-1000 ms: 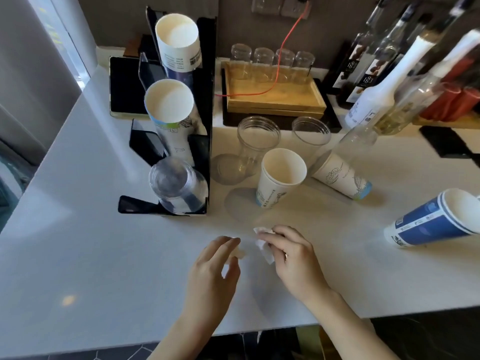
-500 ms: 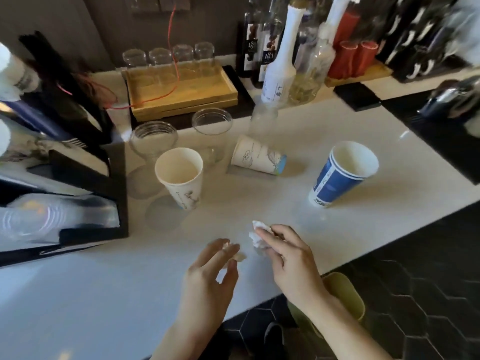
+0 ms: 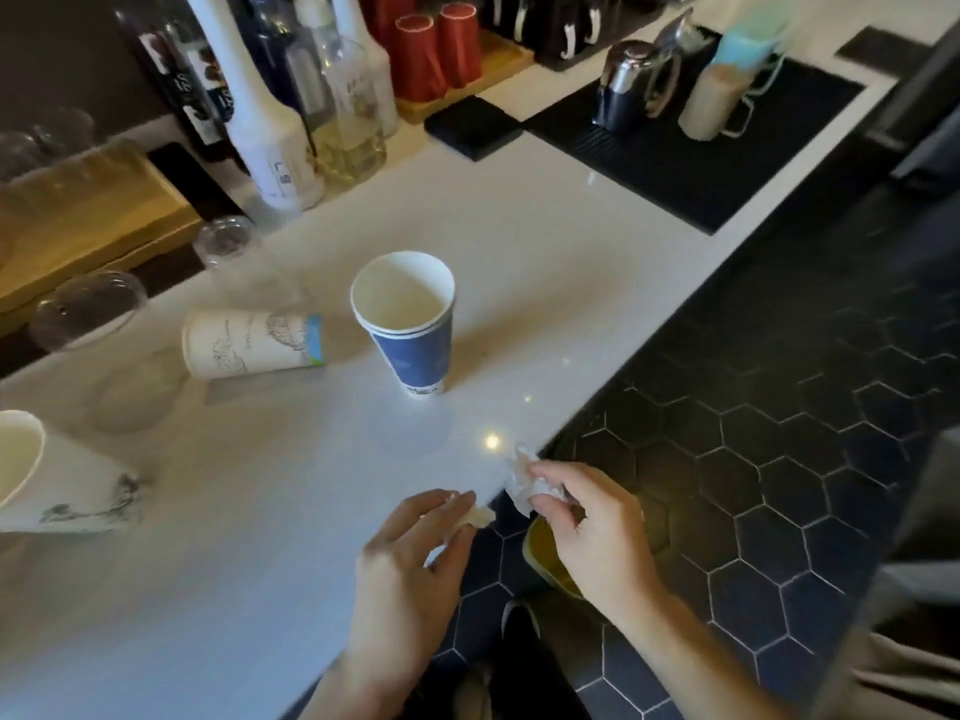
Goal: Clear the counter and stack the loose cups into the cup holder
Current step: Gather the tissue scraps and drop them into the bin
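Blue paper cup (image 3: 410, 324): upright on the white worktop (image 3: 208, 511), mouth open, near the middle of the view. To its left, a white printed paper cup (image 3: 252, 344) lies on its side, apart from the blue one, its rim pointing left. A third paper cup (image 3: 47, 475), white with dark markings, is cut off by the left edge of the view. Two clear plastic cups (image 3: 88, 309) lie behind the fallen white cup, close to a wooden tray (image 3: 88, 220).

My right hand (image 3: 592, 532) is at the front edge of the worktop, partly over the floor; its fingers (image 3: 545, 491) are closed on a crumpled white scrap of paper (image 3: 522, 483). My left hand (image 3: 410, 569) is just beside it, over the worktop edge; its fingers (image 3: 452, 504) are pinched on a small pale scrap (image 3: 480, 516). The two hands do not touch.

Below my right hand, a yellow-green bin (image 3: 545, 558) stands on the dark hexagonal floor tiles (image 3: 779, 459); most of it is hidden by my wrist.

At the back of the worktop: a white bottle (image 3: 260, 122), a clear bottle (image 3: 353, 111) with pale liquid, and two red cups (image 3: 436, 49) upside down on a wooden board. To the right, a black ribbed mat (image 3: 675, 148) carries a metal jug (image 3: 631, 85).
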